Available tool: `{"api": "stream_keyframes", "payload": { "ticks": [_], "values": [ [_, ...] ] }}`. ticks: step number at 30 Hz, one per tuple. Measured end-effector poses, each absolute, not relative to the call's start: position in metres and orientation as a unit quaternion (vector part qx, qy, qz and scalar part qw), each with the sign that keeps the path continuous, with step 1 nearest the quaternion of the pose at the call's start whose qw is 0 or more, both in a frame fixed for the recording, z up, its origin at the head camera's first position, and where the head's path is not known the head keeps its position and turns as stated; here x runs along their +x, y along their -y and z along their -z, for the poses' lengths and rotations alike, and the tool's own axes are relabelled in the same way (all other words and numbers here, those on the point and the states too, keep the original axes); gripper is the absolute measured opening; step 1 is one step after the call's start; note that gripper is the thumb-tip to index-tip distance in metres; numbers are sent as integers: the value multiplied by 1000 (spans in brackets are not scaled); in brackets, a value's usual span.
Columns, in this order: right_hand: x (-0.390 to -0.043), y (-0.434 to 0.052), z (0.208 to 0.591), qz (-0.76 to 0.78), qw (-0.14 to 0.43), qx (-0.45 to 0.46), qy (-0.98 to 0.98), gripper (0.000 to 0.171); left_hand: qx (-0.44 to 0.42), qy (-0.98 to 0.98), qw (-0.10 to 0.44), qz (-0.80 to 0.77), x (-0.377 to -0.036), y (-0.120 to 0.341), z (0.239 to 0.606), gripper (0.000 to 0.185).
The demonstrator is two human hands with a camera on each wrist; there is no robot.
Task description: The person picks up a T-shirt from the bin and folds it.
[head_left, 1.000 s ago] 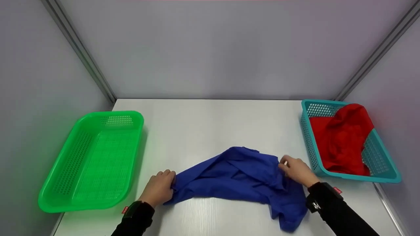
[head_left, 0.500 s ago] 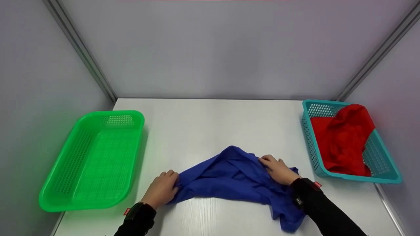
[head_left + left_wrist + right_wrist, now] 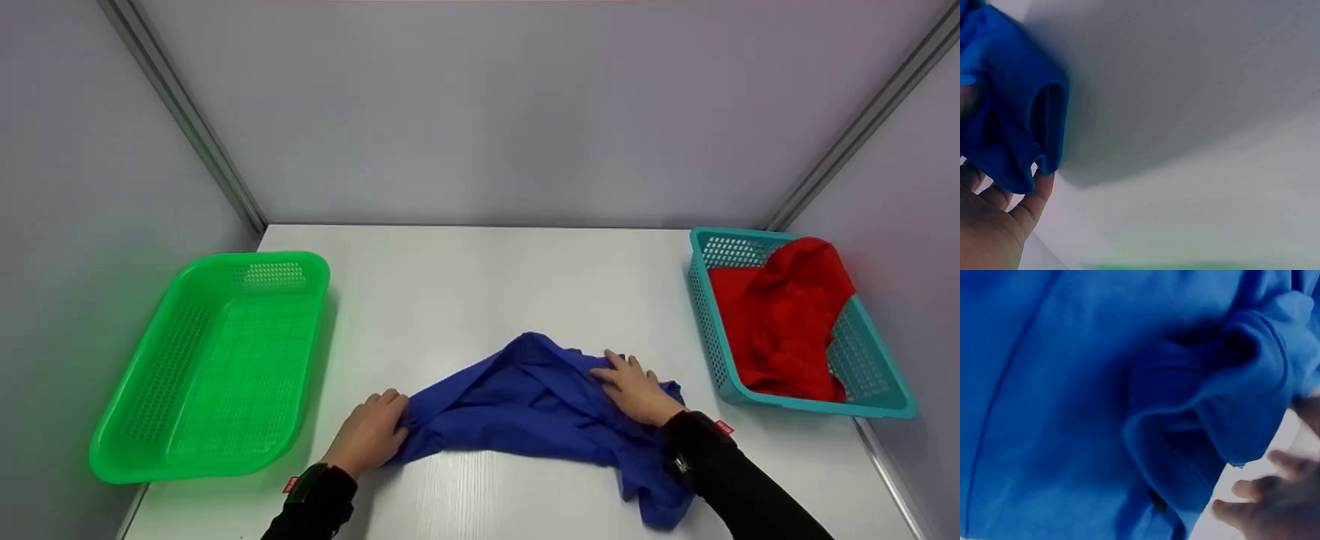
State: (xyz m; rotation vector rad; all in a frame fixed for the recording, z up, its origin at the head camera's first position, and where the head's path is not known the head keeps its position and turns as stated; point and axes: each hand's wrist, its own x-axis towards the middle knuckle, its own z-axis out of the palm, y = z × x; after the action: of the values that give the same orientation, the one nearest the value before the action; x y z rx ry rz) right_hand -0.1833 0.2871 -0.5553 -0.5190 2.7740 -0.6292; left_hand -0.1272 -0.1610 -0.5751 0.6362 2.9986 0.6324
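A crumpled blue garment [image 3: 525,405] lies across the front middle of the table, with seams and a folded tube-like opening [image 3: 1047,121] at its left end. My left hand [image 3: 369,431] grips that end; in the left wrist view the thumb is on one side of the fabric and the fingers [image 3: 1036,202] on the other. My right hand [image 3: 637,390] rests over the garment's right part, fingers spread and fairly straight. In the right wrist view, those fingers [image 3: 1252,489] show beside a loose, open fold of the cloth [image 3: 1185,410].
On the left of the table stands a green plastic basket [image 3: 304,420] with nothing in it. A teal basket [image 3: 874,360] at the right holds a red cloth [image 3: 787,322] that reaches over its rim. Grey-white panels [image 3: 480,112] enclose the table [image 3: 450,285] at the back and sides.
My right hand has let go of the garment's upper right edge and moved left over the fabric, its fingers now spreading. My left hand has barely shifted.
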Motion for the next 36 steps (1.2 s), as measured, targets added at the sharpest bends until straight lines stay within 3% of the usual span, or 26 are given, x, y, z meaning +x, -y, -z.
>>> {"api": "stream_keyframes", "payload": {
  "ticks": [3, 5, 13, 15, 18, 21, 23, 26, 29, 32, 36],
  "values": [
    [-182, -285, 557, 196, 153, -184, -951, 38, 205, -957, 9, -205, -128, 160, 575, 18],
    [-181, -284, 559, 200, 124, -199, -951, 37, 202, -958, 7, -205, -127, 160, 575, 18],
    [-174, -300, 560, 180, -173, -306, -919, 37, 185, -959, -46, -211, -122, 158, 577, 19],
    [-172, -308, 557, 146, -211, -355, -899, 37, 185, -957, -68, -211, -122, 158, 577, 19],
    [-166, -316, 553, 133, -173, -417, -882, 33, 192, -955, -84, -210, -122, 159, 575, 19],
    [-156, -320, 552, 166, -57, -429, -886, 21, 210, -954, -74, -203, -121, 159, 575, 20],
    [-151, -319, 553, 207, -4, -399, -893, 12, 223, -952, -65, -198, -121, 160, 575, 21],
    [-150, -311, 554, 264, -6, -302, -916, 8, 231, -951, -60, -197, -122, 159, 575, 22],
    [-154, -302, 555, 272, -14, -191, -943, 39, 220, -953, -51, -203, -123, 159, 574, 24],
    [-156, -294, 556, 199, 32, -130, -971, 59, 205, -955, -38, -212, -125, 159, 573, 26],
    [-156, -291, 558, 151, 29, -153, -976, 21, 187, -956, -29, -222, -127, 158, 569, 26]
  ]
}}
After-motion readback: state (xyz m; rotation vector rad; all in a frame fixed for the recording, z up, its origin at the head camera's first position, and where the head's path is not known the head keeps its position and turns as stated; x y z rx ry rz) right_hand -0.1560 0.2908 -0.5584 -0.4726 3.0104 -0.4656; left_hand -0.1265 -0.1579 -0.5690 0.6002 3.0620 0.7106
